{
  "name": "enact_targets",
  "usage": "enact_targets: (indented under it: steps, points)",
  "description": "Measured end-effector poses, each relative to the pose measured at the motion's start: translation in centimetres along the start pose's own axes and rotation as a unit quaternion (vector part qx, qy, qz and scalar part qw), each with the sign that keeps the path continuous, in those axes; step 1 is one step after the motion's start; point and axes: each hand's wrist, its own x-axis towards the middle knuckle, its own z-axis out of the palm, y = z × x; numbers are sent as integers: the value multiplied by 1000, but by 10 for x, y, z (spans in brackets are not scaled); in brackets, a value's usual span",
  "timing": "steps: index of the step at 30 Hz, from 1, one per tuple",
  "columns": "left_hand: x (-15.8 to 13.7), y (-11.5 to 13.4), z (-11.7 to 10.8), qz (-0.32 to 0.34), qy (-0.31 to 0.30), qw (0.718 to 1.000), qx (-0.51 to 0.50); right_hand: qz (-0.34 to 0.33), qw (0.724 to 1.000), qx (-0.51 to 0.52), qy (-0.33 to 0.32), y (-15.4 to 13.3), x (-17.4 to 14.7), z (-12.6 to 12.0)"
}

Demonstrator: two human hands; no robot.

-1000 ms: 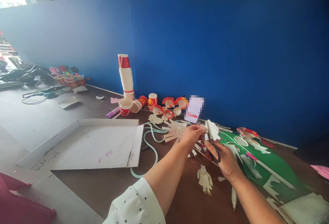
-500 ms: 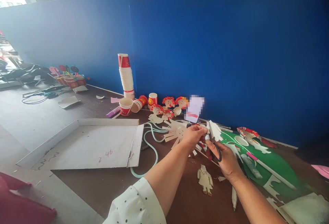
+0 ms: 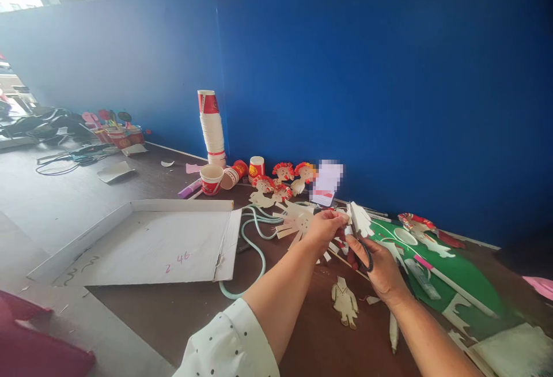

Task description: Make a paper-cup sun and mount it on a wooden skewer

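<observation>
Head view, two hands [image 3: 325,230], one pair of scissors [image 3: 368,258]

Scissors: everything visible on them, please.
The scissors have a dark handle loop, probably plastic, and slim blades that look like metal. The right hand grips the handle and hides much of it. The blades point away from the wearer, close to the left hand and beside a white paper cut-out. Whether the blades are open or touch the paper is too small to tell.
</observation>
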Motion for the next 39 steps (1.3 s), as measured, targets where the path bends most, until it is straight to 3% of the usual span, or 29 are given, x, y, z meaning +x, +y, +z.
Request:
enact_targets:
  steps: [14, 25, 39]
  points:
    - [-1, 3, 0, -1, -10, 1000, -16, 3, 999, 36, 0, 1, 0, 0]
    - [0, 3, -3, -5, -20, 999, -26, -6, 997, 73, -7, 18, 5, 1]
    - [5, -1, -10, -17, -50, 998, 22, 40, 998, 40, -3, 1, 0, 1]
